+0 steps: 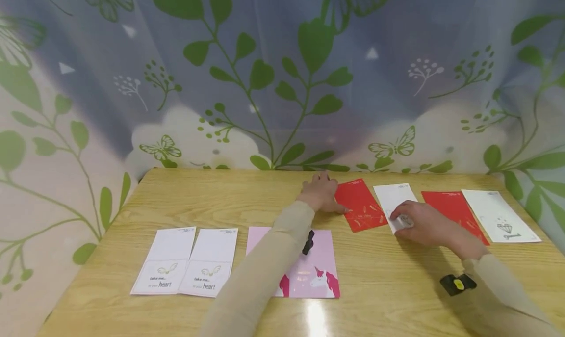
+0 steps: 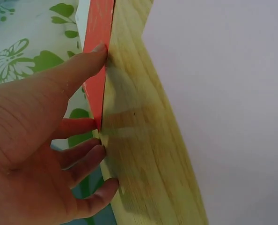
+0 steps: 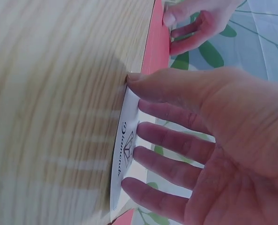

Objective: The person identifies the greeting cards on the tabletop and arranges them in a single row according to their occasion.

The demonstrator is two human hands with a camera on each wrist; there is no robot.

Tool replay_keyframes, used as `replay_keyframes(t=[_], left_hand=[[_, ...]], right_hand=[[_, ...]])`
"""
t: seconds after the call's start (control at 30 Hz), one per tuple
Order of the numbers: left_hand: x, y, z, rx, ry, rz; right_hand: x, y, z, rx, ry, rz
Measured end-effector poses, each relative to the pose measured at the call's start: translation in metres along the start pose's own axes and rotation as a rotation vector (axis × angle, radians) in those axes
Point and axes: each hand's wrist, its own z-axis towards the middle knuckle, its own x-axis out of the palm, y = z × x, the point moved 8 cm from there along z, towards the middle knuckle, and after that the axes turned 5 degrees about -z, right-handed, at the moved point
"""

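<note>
"Touching what, exactly, is the left hand [image 1: 321, 194]?"

"A red card [image 1: 364, 207] near the back of the table [image 1: 388, 283]. The thumb is on the card by its left edge, and a fingertip sits right by one corner. The other fingers are at the wood."

"Are those fingers together?"

"No, the thumb stands well away from them, and they're loosely spaced. Nothing is clamped."

"And the right hand [image 1: 421, 222]?"

"That's on the white card [image 1: 392, 194] just right of the red one. The left wrist view looks elsewhere, but the right wrist view shows it well: the thumb at one corner, four fingers spread apart across the card. Beside them you can read 'Diamonds' and see a gem drawing [image 3: 128, 149]."

"What's to the right of that?"

"A second red card [image 1: 450, 210], partly behind the right hand and wrist, then another white card [image 1: 490, 209] with a gem printed low on it. All four lie flat in a row."

"And on the left side?"

"Two white cards [image 1: 169, 248] side by side, each with small wings and the word 'heart'. Next to them is a pink card [image 1: 324, 263] with a unicorn, partly hidden by the left sleeve [image 1: 260, 268]."

"What's behind?"

"A leafy curtain [image 1: 282, 91] with butterflies."
</note>
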Motion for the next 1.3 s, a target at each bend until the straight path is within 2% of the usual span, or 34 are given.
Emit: replay_keyframes(t=[0.2, 0.43, 0.53, 0.7, 0.8, 0.87, 1.1, 1.2, 1.3], left_hand=[[-0.004, 0.000, -0.002, 0.003, -0.001, -0.061], [-0.008, -0.005, -0.005, 0.080, -0.083, -0.246], [-0.011, -0.008, -0.007, 0.125, -0.122, -0.303], [-0.017, -0.016, -0.012, 0.238, -0.153, -0.457], [-0.019, -0.021, -0.015, 0.306, -0.151, -0.571], [-0.021, -0.023, -0.017, 0.325, -0.149, -0.637], [-0.022, -0.025, -0.028, 0.315, -0.128, -0.805], [-0.021, -0.026, -0.035, 0.314, -0.090, -0.868], [-0.019, -0.026, -0.043, 0.312, -0.046, -0.899]], right_hand=[[-0.002, -0.007, 0.002, 0.014, 0.011, -0.003], [-0.006, -0.009, 0.002, 0.029, -0.030, 0.004], [-0.009, -0.004, 0.003, 0.032, -0.067, 0.065], [-0.022, 0.007, 0.006, 0.048, -0.193, 0.255], [-0.028, 0.009, 0.006, 0.071, -0.271, 0.316], [-0.030, 0.010, 0.005, 0.086, -0.304, 0.339], [-0.033, 0.010, -0.001, 0.093, -0.390, 0.423], [-0.035, 0.012, -0.005, 0.094, -0.385, 0.450], [-0.033, 0.014, -0.007, 0.106, -0.325, 0.483]])
